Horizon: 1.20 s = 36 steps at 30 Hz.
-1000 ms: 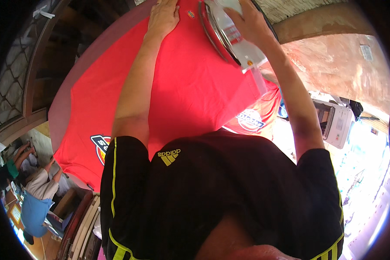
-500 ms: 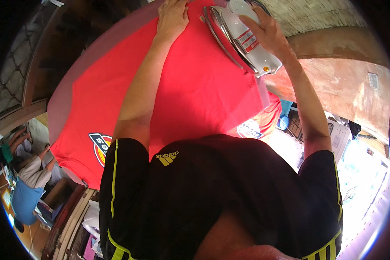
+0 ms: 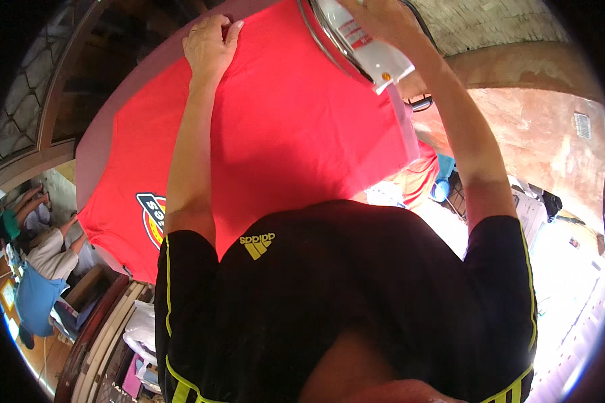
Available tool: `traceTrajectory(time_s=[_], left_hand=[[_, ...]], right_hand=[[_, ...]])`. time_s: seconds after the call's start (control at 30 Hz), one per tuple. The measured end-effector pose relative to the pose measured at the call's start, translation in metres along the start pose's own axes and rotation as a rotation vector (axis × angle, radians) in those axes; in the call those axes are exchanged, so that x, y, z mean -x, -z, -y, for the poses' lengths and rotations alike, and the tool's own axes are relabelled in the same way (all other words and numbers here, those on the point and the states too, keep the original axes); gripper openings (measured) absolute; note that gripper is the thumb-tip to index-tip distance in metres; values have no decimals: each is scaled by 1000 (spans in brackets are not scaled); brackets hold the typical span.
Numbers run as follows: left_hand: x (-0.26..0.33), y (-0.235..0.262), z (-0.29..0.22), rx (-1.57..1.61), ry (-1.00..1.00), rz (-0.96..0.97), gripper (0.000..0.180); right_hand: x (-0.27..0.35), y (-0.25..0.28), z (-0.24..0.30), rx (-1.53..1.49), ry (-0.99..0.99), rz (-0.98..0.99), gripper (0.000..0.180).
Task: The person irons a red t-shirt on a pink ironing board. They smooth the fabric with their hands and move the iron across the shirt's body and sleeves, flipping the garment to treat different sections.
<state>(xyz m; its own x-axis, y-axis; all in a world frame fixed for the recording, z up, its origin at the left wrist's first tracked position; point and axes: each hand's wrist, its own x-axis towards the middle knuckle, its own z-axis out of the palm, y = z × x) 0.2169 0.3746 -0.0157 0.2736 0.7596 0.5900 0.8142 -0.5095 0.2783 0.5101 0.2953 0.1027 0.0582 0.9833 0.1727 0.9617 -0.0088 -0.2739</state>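
**Red shirt spread flat, iron at its far edge**

A padded board with a dull pink edge [image 3: 91, 151] fills the upper middle of the view, with a dark window frame [image 3: 44, 127] to the left of it and a reddish-brown plastered wall [image 3: 544, 107] to the right. Over the board lies a red shirt [image 3: 296, 134], spread smooth, its printed round badge [image 3: 153, 218] hanging at the near left corner, well away from both hands.

The left hand [image 3: 210, 41] lies palm down on the shirt's far left part. Its fingers [image 3: 232, 28] are held close together and nearly straight, flat on the cloth, gripping nothing; the red fabric runs out from under the fingertips on every side.

The right hand [image 3: 376, 17] is at the top rim of the view, closed over the top of a white and grey iron [image 3: 363, 47]. The fingers wrap the iron's upper part, though the frame edge cuts off most of them. The iron sits just below and to the left of those fingers, its nose reaching past the shirt's right edge. A dark cord [image 3: 319, 37] curves along the iron's left side, just beside the hand.

In the near foreground the person's black shirt with yellow piping [image 3: 356, 295] covers the lower half. At the far left, another person in a blue garment [image 3: 37, 305] sits low down, well apart from the board.
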Motion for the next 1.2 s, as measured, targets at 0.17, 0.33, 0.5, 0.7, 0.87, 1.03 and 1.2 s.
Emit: traceTrajectory(time_s=[0.17, 0.33, 0.5, 0.7, 0.87, 1.03, 1.2], left_hand=[[-8, -2, -7, 31, 18, 18, 29], [-4, -5, -11, 74, 23, 13, 27], [-1, 3, -7, 100, 62, 8, 28], [-16, -2, -15, 79, 35, 26, 33], [-8, 0, -6, 112, 63, 39, 29], [-6, 1, -15, 131, 77, 35, 28], [-5, 9, -15, 63, 85, 83, 36]], right_hand=[[-32, -13, -17, -94, 49, -69, 56], [-62, -20, -3, -84, 29, -94, 54], [-24, -21, -2, -15, 86, -109, 55], [-53, -11, -3, -110, -31, 19, 59], [-12, 3, 41, -77, -123, 90, 54], [60, 4, 41, -176, 174, 22, 42], [37, 13, 82, -361, 41, 181, 43]])
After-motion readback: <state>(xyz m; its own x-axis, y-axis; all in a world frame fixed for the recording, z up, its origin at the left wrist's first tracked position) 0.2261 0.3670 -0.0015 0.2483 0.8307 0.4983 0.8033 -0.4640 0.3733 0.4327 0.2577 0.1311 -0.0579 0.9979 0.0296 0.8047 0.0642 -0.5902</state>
